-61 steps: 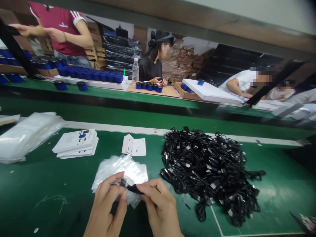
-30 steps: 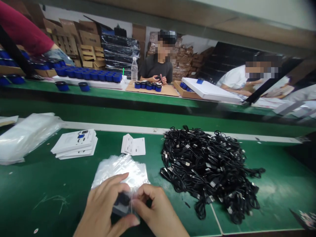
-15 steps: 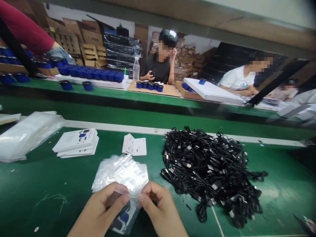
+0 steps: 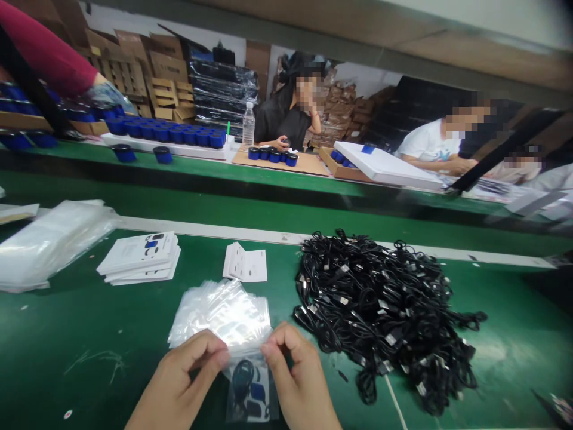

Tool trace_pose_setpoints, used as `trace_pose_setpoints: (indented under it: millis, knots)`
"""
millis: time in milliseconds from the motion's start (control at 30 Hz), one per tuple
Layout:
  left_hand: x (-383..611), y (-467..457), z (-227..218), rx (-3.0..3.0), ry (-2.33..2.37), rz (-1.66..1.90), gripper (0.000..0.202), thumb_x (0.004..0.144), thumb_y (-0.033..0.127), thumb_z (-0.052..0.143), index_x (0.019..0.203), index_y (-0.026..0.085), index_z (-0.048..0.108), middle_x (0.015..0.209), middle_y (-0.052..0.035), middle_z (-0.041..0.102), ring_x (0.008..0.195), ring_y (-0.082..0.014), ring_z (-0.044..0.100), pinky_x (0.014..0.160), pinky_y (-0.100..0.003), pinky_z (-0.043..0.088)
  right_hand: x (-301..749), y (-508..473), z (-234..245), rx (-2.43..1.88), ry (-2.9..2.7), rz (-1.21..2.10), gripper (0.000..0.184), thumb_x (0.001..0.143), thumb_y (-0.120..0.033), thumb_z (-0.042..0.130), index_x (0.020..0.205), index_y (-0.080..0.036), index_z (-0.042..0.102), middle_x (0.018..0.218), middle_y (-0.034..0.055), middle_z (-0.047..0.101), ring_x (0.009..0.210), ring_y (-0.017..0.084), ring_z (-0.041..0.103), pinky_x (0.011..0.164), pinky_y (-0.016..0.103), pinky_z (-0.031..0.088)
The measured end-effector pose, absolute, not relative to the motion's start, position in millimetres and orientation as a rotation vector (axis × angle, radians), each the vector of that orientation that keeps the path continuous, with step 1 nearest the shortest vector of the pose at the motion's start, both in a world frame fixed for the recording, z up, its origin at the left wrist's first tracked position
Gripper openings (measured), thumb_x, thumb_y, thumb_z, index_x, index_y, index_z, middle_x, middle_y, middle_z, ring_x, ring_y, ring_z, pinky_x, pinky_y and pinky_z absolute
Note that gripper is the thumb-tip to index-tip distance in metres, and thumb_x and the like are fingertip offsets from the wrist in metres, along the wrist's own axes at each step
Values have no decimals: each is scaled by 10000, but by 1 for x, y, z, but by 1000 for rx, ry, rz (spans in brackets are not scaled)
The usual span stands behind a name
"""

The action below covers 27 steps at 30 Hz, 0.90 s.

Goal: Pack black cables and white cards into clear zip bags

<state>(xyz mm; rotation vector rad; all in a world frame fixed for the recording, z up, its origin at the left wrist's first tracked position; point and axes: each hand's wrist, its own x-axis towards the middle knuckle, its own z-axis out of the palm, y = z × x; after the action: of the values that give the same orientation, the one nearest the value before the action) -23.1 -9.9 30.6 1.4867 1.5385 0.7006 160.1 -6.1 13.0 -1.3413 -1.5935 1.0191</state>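
Between my hands hangs a clear plastic bag (image 4: 257, 391) with a coiled black cable and a printed leaflet inside. My left hand (image 4: 185, 373) pinches its top edge on the left. On the right, my right hand (image 4: 293, 370) pinches the same edge between thumb and forefinger. Just beyond the hands lies a fanned pile of clear plastic bags (image 4: 219, 310). To the right spreads a large heap of black USB cables (image 4: 376, 310). Folded leaflets (image 4: 246, 263) stand behind the bag pile, partly open.
A stack of printed leaflets (image 4: 141, 257) and a bundle of plastic bags (image 4: 54, 245) lie at left. Across the raised green ledge (image 4: 201, 164) stand blue round containers (image 4: 165, 132), a water bottle (image 4: 248, 125) and a white box lid (image 4: 385, 164). Several co-workers sit or stand behind.
My hands have moved slightly apart along the bag's top edge, and the bag now hangs straighter, showing the cable and leaflet. The co-worker opposite has lowered the held round object.
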Motion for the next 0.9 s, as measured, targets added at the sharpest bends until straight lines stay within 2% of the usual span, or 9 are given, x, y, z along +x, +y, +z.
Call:
trace_pose_setpoints:
  millis: [233, 400, 533, 633, 733, 800, 900]
  knots:
    - [-10, -15, 38, 1404, 1445, 1008, 216, 826, 391, 555, 665, 249, 580, 657, 65, 550, 632, -109, 538, 629, -157, 376, 158, -4, 21, -1174, -1567, 1122, 185, 876, -254, 499, 702, -194, 507, 701, -19, 479, 669, 136, 480, 615, 229, 356]
    - [-6, -13, 37, 1331, 1347, 1003, 201, 819, 394, 576, 696, 246, 633, 692, 44, 576, 646, -121, 543, 608, -169, 396, 155, -5, 22, -1078, -1450, 1131, 185, 863, -276, 525, 704, -184, 551, 684, -12, 498, 651, 139, 495, 607, 233, 379]
    - [1, -16, 32, 1216, 1384, 1019, 236, 803, 458, 584, 722, 246, 648, 665, 47, 581, 626, -127, 532, 595, -171, 414, 149, -5, 18, -1098, -1368, 1081, 204, 864, -289, 534, 687, -188, 544, 662, -15, 507, 613, 131, 485, 574, 226, 381]
    - [10, -22, 23, 1135, 1458, 1051, 325, 812, 536, 530, 791, 237, 658, 699, 29, 630, 686, -156, 570, 692, -196, 456, 138, -8, 10, -1146, -1276, 1003, 240, 888, -309, 504, 674, -201, 494, 646, -26, 491, 584, 122, 471, 538, 211, 383]
    - [19, -28, 14, 1149, 1634, 1159, 392, 795, 581, 529, 783, 215, 669, 685, -1, 652, 687, -187, 597, 642, -230, 473, 125, -18, -2, -1217, -1224, 935, 251, 888, -391, 501, 716, -209, 523, 617, -31, 487, 556, 130, 474, 519, 218, 399]
    - [23, -30, 11, 1166, 1683, 1237, 424, 785, 615, 523, 766, 215, 663, 619, 10, 628, 613, -178, 586, 564, -229, 455, 117, -27, -9, -1300, -1205, 883, 293, 852, -489, 536, 776, -212, 595, 603, -21, 513, 545, 147, 494, 509, 234, 421]
    - [27, -31, 13, 1182, 1632, 1304, 455, 788, 652, 487, 692, 231, 629, 550, 40, 598, 520, -140, 539, 540, -210, 432, 108, -40, -16, -1423, -1182, 757, 424, 812, -604, 544, 925, -219, 681, 662, 25, 595, 596, 185, 572, 556, 270, 476]
